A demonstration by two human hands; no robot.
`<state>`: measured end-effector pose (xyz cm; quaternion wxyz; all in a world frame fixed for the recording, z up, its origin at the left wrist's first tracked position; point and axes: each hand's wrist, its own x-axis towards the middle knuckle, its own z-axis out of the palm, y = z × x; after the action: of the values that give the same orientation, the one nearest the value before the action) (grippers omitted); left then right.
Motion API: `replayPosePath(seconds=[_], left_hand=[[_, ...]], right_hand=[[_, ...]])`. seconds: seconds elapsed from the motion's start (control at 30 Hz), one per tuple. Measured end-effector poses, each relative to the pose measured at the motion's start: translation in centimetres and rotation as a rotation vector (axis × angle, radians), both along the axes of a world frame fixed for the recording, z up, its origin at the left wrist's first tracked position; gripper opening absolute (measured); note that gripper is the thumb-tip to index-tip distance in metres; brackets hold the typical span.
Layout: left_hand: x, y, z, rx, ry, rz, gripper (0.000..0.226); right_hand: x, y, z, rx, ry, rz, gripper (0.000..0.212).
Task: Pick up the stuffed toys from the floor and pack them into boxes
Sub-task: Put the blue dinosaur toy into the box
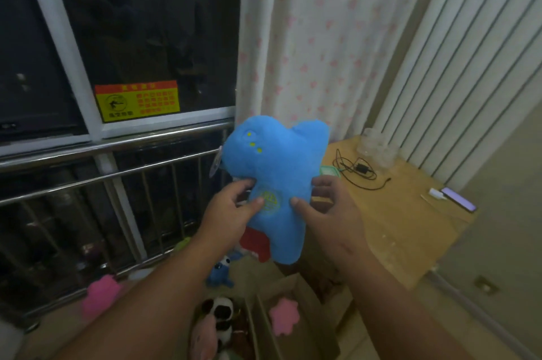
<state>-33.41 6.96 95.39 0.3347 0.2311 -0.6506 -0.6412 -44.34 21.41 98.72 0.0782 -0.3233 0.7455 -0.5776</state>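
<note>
I hold a large blue stuffed toy [275,172] upright at chest height, in front of the window railing. My left hand [234,207] grips its left side with the thumb pressed on its round green chest emblem. My right hand [325,207] grips its right side, thumb on the front. A red piece hangs at the toy's lower left. Below, a cardboard box [311,298] holds a pink star-shaped toy [284,315]. A second box beside it holds a panda toy [221,311] and a pink plush [202,339].
A small blue toy [220,271] and a pink toy [101,295] lie on the floor by the steel railing [88,177]. A wooden table [404,230] at right carries a charger cable [360,172], glass jars [378,148] and a phone [459,198]. A curtain [322,37] hangs behind.
</note>
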Motion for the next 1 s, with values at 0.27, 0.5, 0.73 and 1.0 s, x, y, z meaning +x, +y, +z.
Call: replayPosePath(seconds=[0.27,0.5,0.73,1.0], left_hand=[[-2.3,-0.8,-1.4,-0.049,-0.044,-0.126,0.031],[-5.6,-0.8,-4.3,-0.059,-0.133,-0.178,0.029],[-12.3,-0.6,-9.3,-0.094,-0.315,-0.122,0.030],[-21.3,1.4,-25.2,0.065,-0.553,-0.117,0.024]], right_hand=[[-0.2,0.5,-1.4,0.048,-0.005,-0.166,0.025],[-2.9,1.0,-4.5,0.083,-0.068,-0.215,0.027],[-9.7,1.3,-9.6,0.161,-0.130,-0.202,0.026],[-19.3,1.6,-25.3,0.389,-0.266,-0.133,0.024]])
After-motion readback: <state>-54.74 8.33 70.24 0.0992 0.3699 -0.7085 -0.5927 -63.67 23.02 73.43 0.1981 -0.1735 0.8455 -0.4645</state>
